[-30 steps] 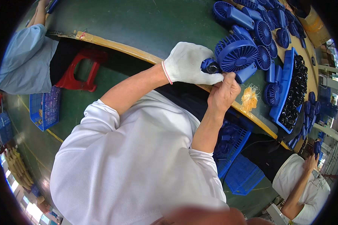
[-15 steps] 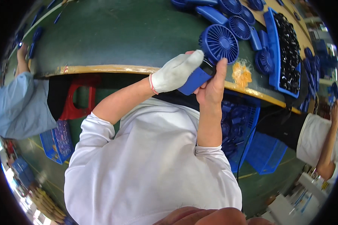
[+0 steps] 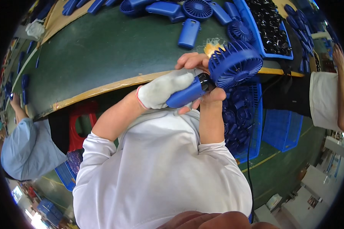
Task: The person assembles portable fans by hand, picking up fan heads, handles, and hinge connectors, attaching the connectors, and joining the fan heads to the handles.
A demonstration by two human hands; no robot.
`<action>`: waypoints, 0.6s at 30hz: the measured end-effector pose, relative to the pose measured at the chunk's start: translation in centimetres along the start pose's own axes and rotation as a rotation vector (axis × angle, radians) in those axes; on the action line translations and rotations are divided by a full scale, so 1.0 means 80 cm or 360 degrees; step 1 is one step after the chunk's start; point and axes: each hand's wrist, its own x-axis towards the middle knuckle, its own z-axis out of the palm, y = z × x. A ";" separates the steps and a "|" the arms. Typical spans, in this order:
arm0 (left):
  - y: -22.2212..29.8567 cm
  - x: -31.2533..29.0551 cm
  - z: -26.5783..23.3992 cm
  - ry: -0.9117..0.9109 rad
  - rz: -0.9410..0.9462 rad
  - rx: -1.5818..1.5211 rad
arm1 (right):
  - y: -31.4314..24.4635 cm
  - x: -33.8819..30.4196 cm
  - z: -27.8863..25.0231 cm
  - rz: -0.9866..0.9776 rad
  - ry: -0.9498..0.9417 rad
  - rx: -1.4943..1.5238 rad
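Observation:
A blue handheld fan (image 3: 236, 66) is held between my two hands in front of my chest, at the table's near edge. Its round caged head tilts toward the right, and a glossy black collar joins it to the blue handle. My left hand (image 3: 160, 91), in a white glove, is closed around the handle. Bare, my right hand (image 3: 210, 96) curls about the collar just below the fan head, partly hidden behind the fan and the glove; some of its fingertips show on both sides.
Several blue fans (image 3: 198, 9) and handle pieces lie on the green table (image 3: 103, 49). A blue tray (image 3: 252, 28) of black parts stands at the right, beside a yellow lump (image 3: 213, 49). Below the edge is a blue crate (image 3: 256, 126) of fan parts. Other people work at left and right.
The fan has turned in my hands, its head now tipped to the right and the handle lying flatter. My right hand has shifted its grip around the collar. The whole view has swung.

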 end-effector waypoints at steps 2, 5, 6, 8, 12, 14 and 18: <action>-0.007 0.006 0.008 0.0382 0.0212 0.0919 | -0.004 -0.009 -0.006 0.0054 -0.0043 0.0207; -0.002 0.013 0.025 0.0895 0.0758 0.1858 | 0.006 -0.008 -0.002 -0.0023 0.0010 0.0570; -0.004 0.019 0.027 0.0833 0.0873 0.1949 | -0.002 -0.012 0.000 0.0021 0.0176 0.0756; -0.008 0.025 0.020 0.0690 0.1256 0.2126 | -0.010 -0.032 -0.029 -0.0064 0.0085 0.0288; 0.000 -0.001 -0.005 0.0576 0.1608 0.2210 | -0.050 -0.100 -0.040 0.0135 0.0392 0.0082; 0.030 -0.017 -0.029 0.0811 0.1680 0.2318 | -0.063 -0.154 -0.062 0.0481 0.0576 0.0060; 0.092 0.004 -0.112 0.1437 0.1751 0.2492 | -0.066 -0.322 -0.118 0.1194 0.2002 0.0081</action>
